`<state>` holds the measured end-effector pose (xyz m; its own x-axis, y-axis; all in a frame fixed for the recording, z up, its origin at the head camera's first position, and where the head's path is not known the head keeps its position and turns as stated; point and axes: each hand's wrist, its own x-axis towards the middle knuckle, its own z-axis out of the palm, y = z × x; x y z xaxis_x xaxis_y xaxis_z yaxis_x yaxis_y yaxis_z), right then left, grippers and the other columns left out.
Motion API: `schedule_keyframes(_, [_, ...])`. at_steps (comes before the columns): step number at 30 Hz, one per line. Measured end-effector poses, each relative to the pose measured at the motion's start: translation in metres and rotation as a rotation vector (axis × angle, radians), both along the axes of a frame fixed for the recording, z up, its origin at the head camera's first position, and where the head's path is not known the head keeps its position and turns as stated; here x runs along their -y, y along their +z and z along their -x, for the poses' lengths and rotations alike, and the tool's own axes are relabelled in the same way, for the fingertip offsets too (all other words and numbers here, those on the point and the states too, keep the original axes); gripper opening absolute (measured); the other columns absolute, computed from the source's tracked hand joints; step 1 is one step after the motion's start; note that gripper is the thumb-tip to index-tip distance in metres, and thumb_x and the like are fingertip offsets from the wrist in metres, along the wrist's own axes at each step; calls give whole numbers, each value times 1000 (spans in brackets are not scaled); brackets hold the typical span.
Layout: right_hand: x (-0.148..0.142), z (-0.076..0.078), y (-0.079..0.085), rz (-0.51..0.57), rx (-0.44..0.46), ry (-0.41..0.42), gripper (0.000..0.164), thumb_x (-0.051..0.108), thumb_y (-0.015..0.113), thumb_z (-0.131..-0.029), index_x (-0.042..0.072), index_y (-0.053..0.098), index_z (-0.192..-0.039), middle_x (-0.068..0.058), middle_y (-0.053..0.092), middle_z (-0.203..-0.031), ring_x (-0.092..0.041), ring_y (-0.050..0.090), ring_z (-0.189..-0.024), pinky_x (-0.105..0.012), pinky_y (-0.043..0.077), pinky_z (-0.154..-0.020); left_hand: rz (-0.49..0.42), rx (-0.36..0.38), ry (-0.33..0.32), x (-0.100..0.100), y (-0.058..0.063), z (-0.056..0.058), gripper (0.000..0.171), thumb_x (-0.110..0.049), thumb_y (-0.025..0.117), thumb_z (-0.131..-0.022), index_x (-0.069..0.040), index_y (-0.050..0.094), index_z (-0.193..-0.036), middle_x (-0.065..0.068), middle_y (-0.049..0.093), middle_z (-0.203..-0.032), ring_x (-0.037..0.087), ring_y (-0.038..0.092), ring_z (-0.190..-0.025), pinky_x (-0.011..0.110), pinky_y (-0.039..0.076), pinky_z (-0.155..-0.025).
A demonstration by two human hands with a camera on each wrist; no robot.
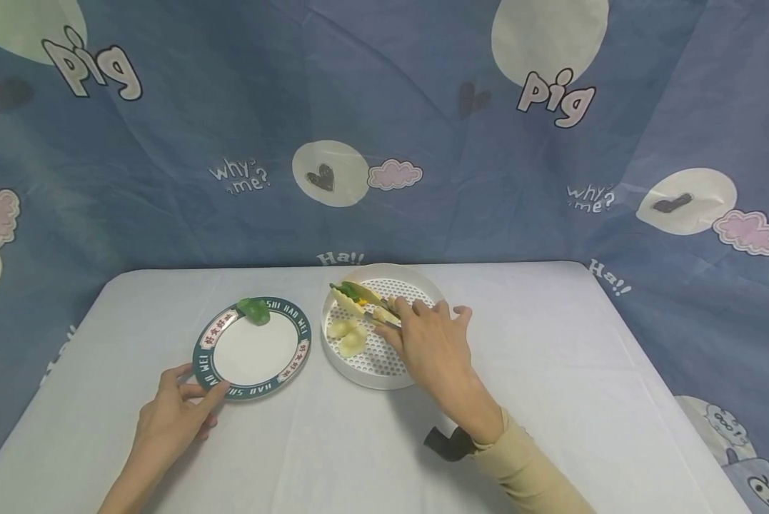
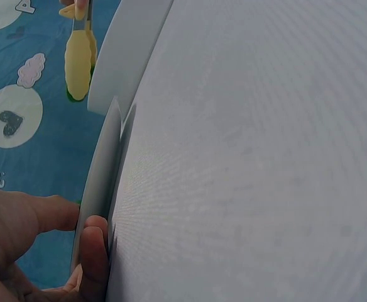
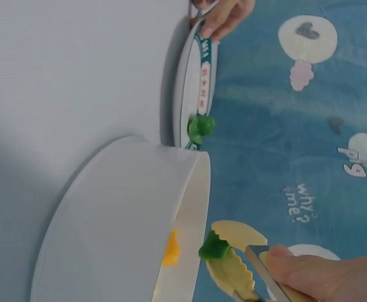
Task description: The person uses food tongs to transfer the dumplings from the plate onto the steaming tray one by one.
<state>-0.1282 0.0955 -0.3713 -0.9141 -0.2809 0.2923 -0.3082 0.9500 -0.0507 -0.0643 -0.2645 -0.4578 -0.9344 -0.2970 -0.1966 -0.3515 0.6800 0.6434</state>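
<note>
My left hand [image 1: 172, 421] grips the near left rim of a round plate [image 1: 252, 390] with a green lettered border, thumb on top and fingers beneath. A crumpled green piece [image 1: 254, 311] lies at the plate's far edge. In my right hand [image 1: 438, 353] is a pair of metal tongs with yellow scalloped tips [image 3: 232, 272]. Between those tips sits a green piece [image 3: 215, 246], seen above the rim of a white perforated basket [image 1: 379, 380]. Pale yellow slices [image 1: 353, 343] lie in the basket's left side, and an orange-yellow piece [image 3: 171, 249] shows inside it.
Plate and basket stand side by side on a white-covered table [image 1: 333, 457], the basket to the right. Behind the table hangs a blue printed cloth [image 1: 384, 228]. A black strap [image 1: 450, 444] hangs at the right wrist.
</note>
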Motion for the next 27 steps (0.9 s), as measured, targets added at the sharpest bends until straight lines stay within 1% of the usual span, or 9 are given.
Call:
schedule_keyframes(6, [0,0,-1,1,1,2,47,61,60,-105,15,66,-117,-6,70,-86,-38,67,-84,-71,46,-95,-4,11,0,1,0,0,103,-47,67,-106,16,10,-164,25,79,-103,14,72,-58,28,54,-58])
schedule_keyframes(13, [1,0,-2,10,23,3,48,60,59,-106,14,66,-118,-7,70,-88,-39,66,-86,-73,45,-96,-6,15,-6,1,1,0,101,-46,67,-106,17,11,-163,28,78,-108,13,72,-59,26,53,-58])
schedule_keyframes(21, [1,-1,-3,3,18,3,49,61,57,-106,14,65,-119,-8,72,-90,-39,66,-86,-72,45,-95,-5,18,-9,1,0,0,102,-47,66,-107,16,10,-164,28,78,-108,13,72,-59,25,53,-57])
schedule_keyframes(23, [1,-1,-3,2,19,3,49,61,57,-106,14,65,-119,-8,72,-91,-39,65,-86,-72,45,-95,-2,23,-11,1,0,0,102,-47,66,-107,16,11,-164,27,79,-106,13,72,-60,26,53,-58])
schedule_keyframes(27, [1,-1,-3,-2,3,-3,55,64,55,-106,15,66,-128,-8,73,-94,-38,66,-87,-69,46,-92,-2,27,-13,2,1,1,101,-47,66,-107,16,11,-163,26,79,-105,13,73,-60,27,53,-59])
